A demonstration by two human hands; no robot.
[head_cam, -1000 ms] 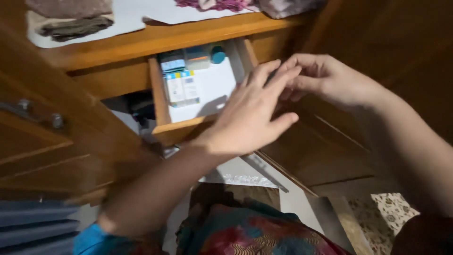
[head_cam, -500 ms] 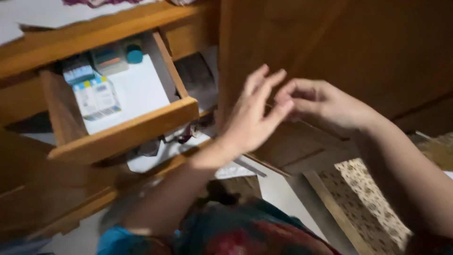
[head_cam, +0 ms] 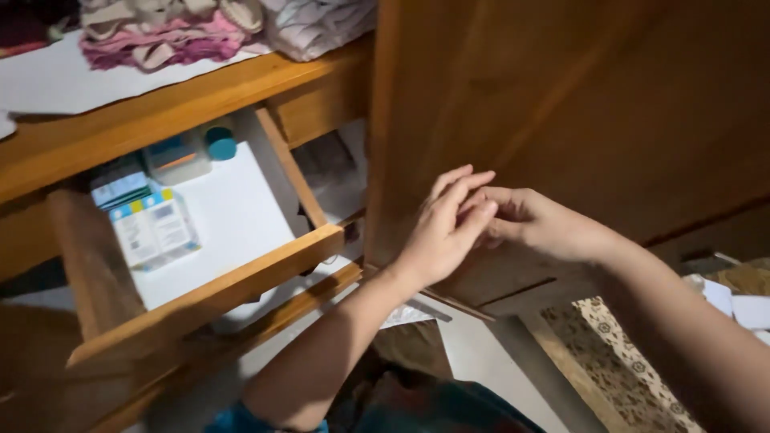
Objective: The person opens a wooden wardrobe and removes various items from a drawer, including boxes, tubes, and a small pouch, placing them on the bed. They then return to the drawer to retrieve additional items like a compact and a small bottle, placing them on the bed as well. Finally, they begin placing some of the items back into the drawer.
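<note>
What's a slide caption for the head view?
Left hand and right hand meet beside an open wooden drawer holding small boxes.

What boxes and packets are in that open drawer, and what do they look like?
White carton: left of drawer, flat, blue and yellow top edge.
Light blue box: behind the carton, at the back.
Pale box: back of drawer, teal top, orange stripe.
Teal cap: round, back right corner.

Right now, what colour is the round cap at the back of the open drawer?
Teal cap, seen in the head view.
</note>
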